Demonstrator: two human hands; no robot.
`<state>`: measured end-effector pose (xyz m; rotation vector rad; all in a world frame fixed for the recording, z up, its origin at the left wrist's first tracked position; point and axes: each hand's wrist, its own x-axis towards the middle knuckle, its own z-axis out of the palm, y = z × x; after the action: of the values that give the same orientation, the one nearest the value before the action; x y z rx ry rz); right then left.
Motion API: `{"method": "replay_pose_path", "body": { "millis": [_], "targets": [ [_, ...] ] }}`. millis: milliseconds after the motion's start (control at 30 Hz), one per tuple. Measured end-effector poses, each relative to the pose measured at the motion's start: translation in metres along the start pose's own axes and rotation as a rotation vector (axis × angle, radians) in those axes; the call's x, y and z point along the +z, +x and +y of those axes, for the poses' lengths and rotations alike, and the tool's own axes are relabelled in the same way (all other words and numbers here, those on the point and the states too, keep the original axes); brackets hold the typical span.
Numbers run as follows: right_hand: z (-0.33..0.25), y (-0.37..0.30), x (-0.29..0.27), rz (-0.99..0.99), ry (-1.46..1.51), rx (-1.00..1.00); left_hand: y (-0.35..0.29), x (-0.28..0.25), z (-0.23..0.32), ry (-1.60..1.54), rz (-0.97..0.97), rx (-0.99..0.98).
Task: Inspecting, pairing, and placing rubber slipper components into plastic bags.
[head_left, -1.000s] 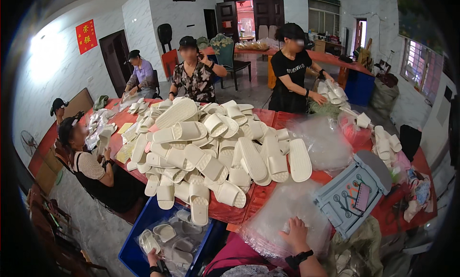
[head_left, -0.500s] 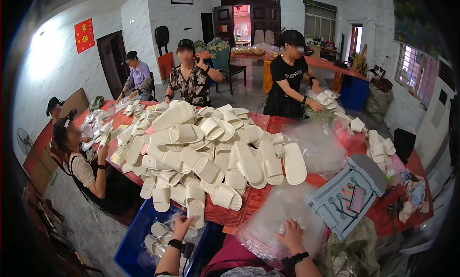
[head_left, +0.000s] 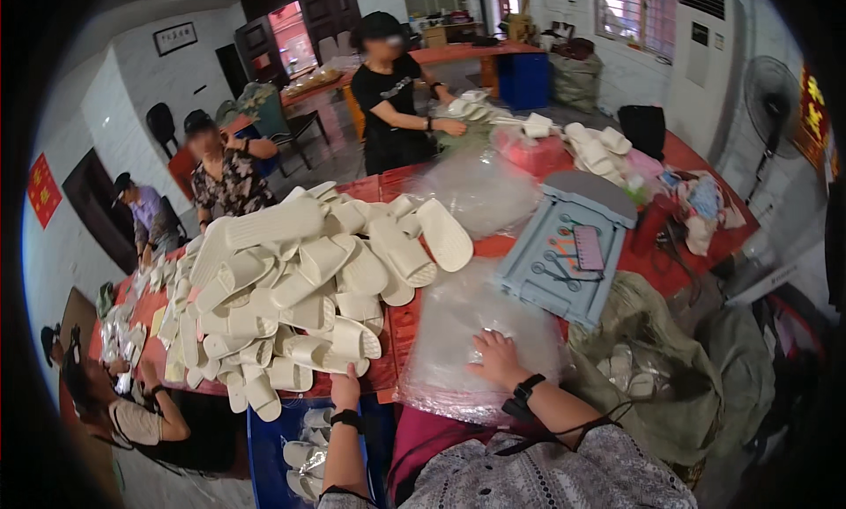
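Cream slippers [head_left: 308, 306] lie heaped on the red-covered table in front of me. At the heap's near edge my left hand [head_left: 346, 389] has its fingers drawn together against a slipper [head_left: 351, 341]; part of the grip is hidden. To the right, my right hand [head_left: 499, 359] rests flat, fingers apart, on a stack of clear plastic bags [head_left: 449, 333]. Below my left hand is a blue bin [head_left: 269, 460] with slippers in clear bags [head_left: 304, 460] inside.
A grey-blue plastic stand [head_left: 529, 262] holding scissors-like tools and a pink pad is beyond my right hand. An open woven sack [head_left: 608, 333] with bagged slippers stands at right. More clear film [head_left: 480, 192] lies farther back. Several people work around the table.
My view has swung to the right. My left hand has gone from open above the blue bin to closed at a slipper. My right hand still lies on the bags.
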<state>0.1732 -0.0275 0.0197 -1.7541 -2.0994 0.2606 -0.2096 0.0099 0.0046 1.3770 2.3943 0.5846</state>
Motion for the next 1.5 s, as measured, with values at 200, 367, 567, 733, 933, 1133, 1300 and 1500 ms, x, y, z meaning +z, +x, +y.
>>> {"method": "replay_pose_path", "body": {
  "millis": [200, 367, 567, 733, 933, 1133, 1300, 1500],
  "targets": [
    [0.022, -0.043, -0.02, 0.165, 0.124, -0.051, -0.014, -0.025, -0.013, 0.259, -0.136, -0.031],
    [0.016, -0.096, -0.085, 0.046, 0.413, -0.019, -0.078, -0.055, -0.023, 0.025, -0.376, 0.283],
    [0.026, -0.13, -0.115, 0.019, 0.536, 0.157, -0.151, -0.057, -0.007, -0.254, -0.671, 0.516],
    [0.046, -0.123, -0.12, 0.163, 0.541, 0.23, -0.18, -0.059, 0.037, -0.125, -0.566, 0.783],
    [0.045, -0.104, -0.128, 0.15, 0.488, 0.251, -0.169, -0.06, 0.067, -0.101, -0.423, 0.955],
    [0.062, -0.075, -0.102, 0.144, 0.405, 0.125, -0.109, -0.028, 0.095, 0.012, -0.308, 1.048],
    [0.058, -0.052, -0.091, -0.037, 0.279, 0.064, -0.065, 0.014, 0.085, 0.106, -0.397, 1.073],
    [0.068, -0.027, -0.09, -0.313, 0.249, 0.196, -0.059, 0.029, 0.074, 0.265, -0.492, 1.014]
  ]
}}
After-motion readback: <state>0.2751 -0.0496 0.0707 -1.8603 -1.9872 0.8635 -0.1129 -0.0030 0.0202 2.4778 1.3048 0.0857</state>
